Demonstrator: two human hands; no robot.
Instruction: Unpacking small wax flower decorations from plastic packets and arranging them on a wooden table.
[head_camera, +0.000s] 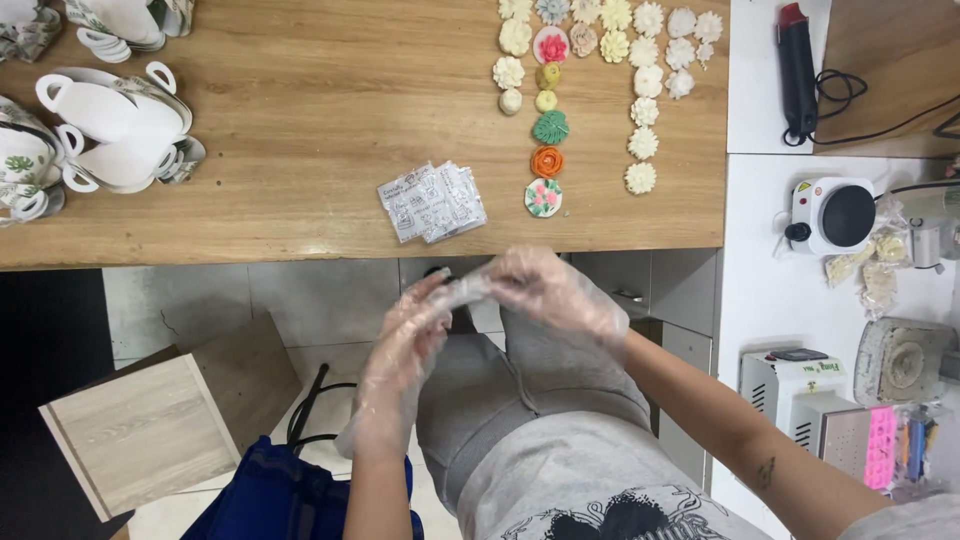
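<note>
Both my hands hover over my lap below the wooden table's front edge (300, 255), each in a thin clear plastic glove. My right hand (555, 290) pinches the fingertip end of the glove on my left hand (405, 345), and the two hands touch. Neither hand holds any other object. On the table just above them lies a small pile of clear printed sachets (432, 202). Beyond it stand rows of small moulded flower shapes (640, 110), white, cream, green, orange and pink, with a round painted disc (543, 197) nearest me.
White cups with leaf print (110, 125) are stacked at the table's left. A white side surface on the right carries a black and red tool (797, 70), a small hot plate (833, 213), a box-shaped device (790, 385) and bags. A wooden board (140, 435) and blue cloth (285, 495) lie by my legs.
</note>
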